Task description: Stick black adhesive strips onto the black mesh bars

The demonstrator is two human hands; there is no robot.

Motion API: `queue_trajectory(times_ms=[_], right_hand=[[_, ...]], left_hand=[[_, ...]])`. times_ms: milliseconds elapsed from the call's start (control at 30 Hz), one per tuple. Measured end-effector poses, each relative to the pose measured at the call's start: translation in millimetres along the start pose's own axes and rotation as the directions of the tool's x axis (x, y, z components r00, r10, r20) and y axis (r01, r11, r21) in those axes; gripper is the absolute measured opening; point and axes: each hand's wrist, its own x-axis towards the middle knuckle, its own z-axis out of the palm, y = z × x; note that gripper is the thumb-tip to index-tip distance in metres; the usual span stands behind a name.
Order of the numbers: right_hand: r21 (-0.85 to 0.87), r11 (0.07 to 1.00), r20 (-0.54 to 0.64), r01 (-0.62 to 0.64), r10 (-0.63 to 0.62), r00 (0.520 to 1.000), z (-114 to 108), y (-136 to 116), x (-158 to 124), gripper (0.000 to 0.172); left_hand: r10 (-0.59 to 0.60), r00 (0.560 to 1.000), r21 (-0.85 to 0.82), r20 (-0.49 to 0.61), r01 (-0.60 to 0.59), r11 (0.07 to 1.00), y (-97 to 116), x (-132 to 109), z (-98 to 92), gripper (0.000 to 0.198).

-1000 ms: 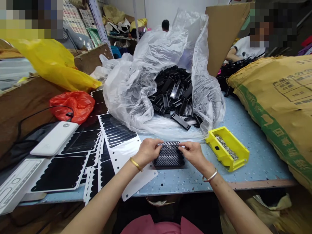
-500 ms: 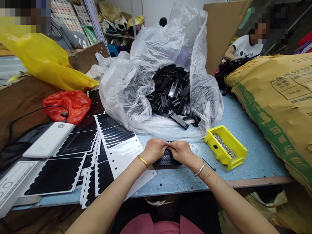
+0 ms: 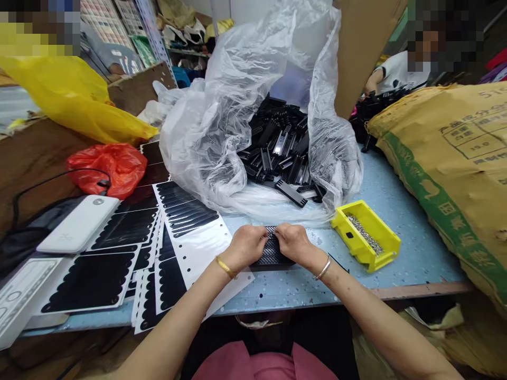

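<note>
On the near part of the table lies a black part with a perforated mesh-like top (image 3: 272, 254), between and under my hands. My left hand (image 3: 249, 244) is closed at its left side, fingers curled in and fingertips hidden. Opposite it, my right hand (image 3: 293, 244) is likewise closed over the part's right side. Whatever either hand pinches is too small or hidden to make out. Behind them, a clear plastic bag (image 3: 206, 142) stands open, heaped with black slotted plastic strips (image 3: 291, 193). A yellow bin (image 3: 368, 237) of small metal pieces (image 3: 364, 234) sits to the right.
Sheets of black stickers (image 3: 93, 279) overlap at left, beside a white power bank (image 3: 78, 224) and a white box (image 3: 24, 295). A red bag (image 3: 106, 169) lies behind them. A large yellow-brown sack (image 3: 455, 158) fills the right side. Other people sit farther back.
My hands have drawn slightly apart; their fingertips met over the mesh part before, and now a strip of it shows between them. The view has shifted a little.
</note>
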Motion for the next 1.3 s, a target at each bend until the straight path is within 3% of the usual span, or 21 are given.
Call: queue_trajectory(times_ms=[133, 233, 467, 567, 833, 967, 1167, 1300], right_hand=[[0.158, 0.986, -0.116, 0.049, -0.031, 0.993, 1.8, -1.1, -21.3, 0.022], [0.193, 0.977, -0.11, 0.087, -0.067, 0.992, 4.8, -6.1, -35.2, 0.023], [0.279, 0.96, 0.017, -0.021, 0.017, 1.0, 5.2, -7.1, -35.7, 0.02], [0.332, 0.939, 0.043, -0.091, 0.082, 0.996, 4.7, -4.7, -35.1, 0.021], [0.283, 0.956, 0.019, -0.073, 0.07, 0.997, 5.7, -4.2, -39.2, 0.018], [0.265, 0.948, 0.021, -0.178, 0.179, 0.984, 3.8, 0.0, -40.7, 0.016], [0.52, 0.79, 0.091, -0.324, 0.326, 0.941, 0.2, 12.1, -44.1, 0.019], [0.647, 0.707, -0.056, -0.286, 0.419, 0.906, -3.1, 25.6, -55.0, 0.019]], left_hand=[[0.001, 0.998, -0.074, -0.068, -0.006, 0.997, -2.7, -30.0, 8.2, 0.02], [-0.009, 0.997, -0.107, -0.081, 0.001, 0.994, -1.4, -41.8, 17.6, 0.021], [-0.126, 0.981, -0.262, -0.147, 0.084, 0.961, -4.6, -47.4, 22.7, 0.032], [-0.176, 0.966, -0.311, -0.191, 0.11, 0.944, -6.1, -50.7, 23.0, 0.02], [-0.145, 0.964, -0.208, -0.225, 0.098, 0.973, 0.4, -50.3, 31.1, 0.016], [-0.153, 0.961, -0.209, -0.231, 0.105, 0.972, -2.0, -51.3, 30.0, 0.019], [-0.196, 0.949, -0.31, -0.249, 0.114, 0.944, -4.1, -54.6, 28.5, 0.018], [-0.313, 0.903, -0.398, -0.294, 0.182, 0.899, -10.4, -59.3, 27.3, 0.017]])
